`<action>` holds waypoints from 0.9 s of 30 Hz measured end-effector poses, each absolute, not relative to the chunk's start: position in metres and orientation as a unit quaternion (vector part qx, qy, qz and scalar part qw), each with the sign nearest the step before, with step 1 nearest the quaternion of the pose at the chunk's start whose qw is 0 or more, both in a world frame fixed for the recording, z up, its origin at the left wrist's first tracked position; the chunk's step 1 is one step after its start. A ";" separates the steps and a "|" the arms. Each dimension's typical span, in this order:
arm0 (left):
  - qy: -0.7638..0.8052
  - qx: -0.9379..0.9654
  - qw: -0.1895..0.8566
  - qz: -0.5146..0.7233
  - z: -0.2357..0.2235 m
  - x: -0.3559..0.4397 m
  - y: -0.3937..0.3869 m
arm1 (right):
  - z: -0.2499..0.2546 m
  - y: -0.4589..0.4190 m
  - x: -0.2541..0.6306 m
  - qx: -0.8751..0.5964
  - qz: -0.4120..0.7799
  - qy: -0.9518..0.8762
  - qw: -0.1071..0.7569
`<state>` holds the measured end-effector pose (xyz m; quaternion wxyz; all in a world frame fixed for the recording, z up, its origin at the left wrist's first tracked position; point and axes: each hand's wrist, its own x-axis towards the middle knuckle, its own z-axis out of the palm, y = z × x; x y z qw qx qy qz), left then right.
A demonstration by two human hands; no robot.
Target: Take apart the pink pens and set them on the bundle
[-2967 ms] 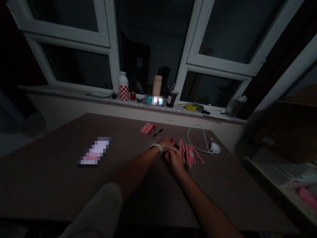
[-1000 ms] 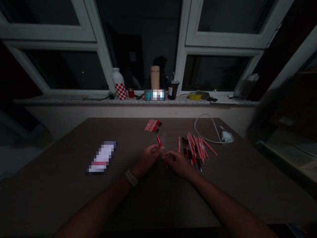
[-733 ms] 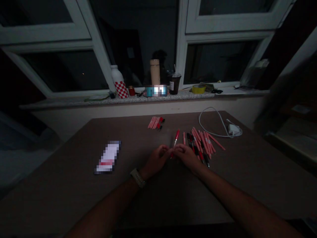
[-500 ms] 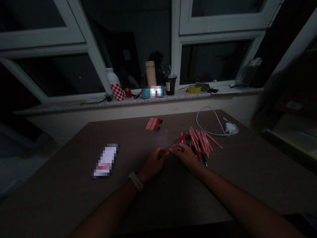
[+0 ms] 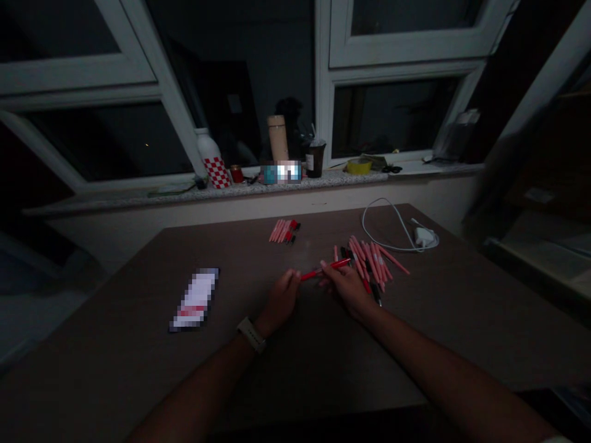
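Swung nearly left-to-right since earlier, the red pen (image 5: 310,274) is pinched by left hand (image 5: 281,299) and right hand (image 5: 349,289). Working its ends seems underway; next likely calls for steady alignment.

Red pen (image 5: 311,275): looking slim and straight
Pen's tilt: slanting — rising rightward in view
Pen's place: running from left hand (image 5: 282,294) through right hand (image 5: 346,286)

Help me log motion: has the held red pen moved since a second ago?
Yes, rightward: the red pen has swung, and its end, left of the right-hand pen pile a second ago, now overlaps that pile in view.
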<state>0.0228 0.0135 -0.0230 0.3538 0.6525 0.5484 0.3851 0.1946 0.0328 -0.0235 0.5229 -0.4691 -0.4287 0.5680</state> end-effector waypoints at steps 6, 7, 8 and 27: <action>0.551 0.673 0.314 0.381 -0.024 0.023 0.016 | -0.024 0.031 0.196 -0.482 0.542 -0.453 0.519; 0.553 0.675 0.304 0.383 -0.024 0.023 0.016 | -0.025 0.031 0.197 -0.481 0.538 -0.458 0.519; 0.554 0.677 0.297 0.383 -0.024 0.022 0.017 | -0.025 0.032 0.197 -0.479 0.536 -0.464 0.518; 0.522 0.594 0.445 0.420 -0.024 0.020 0.016 | -0.026 0.037 0.201 -0.480 0.537 -0.438 0.538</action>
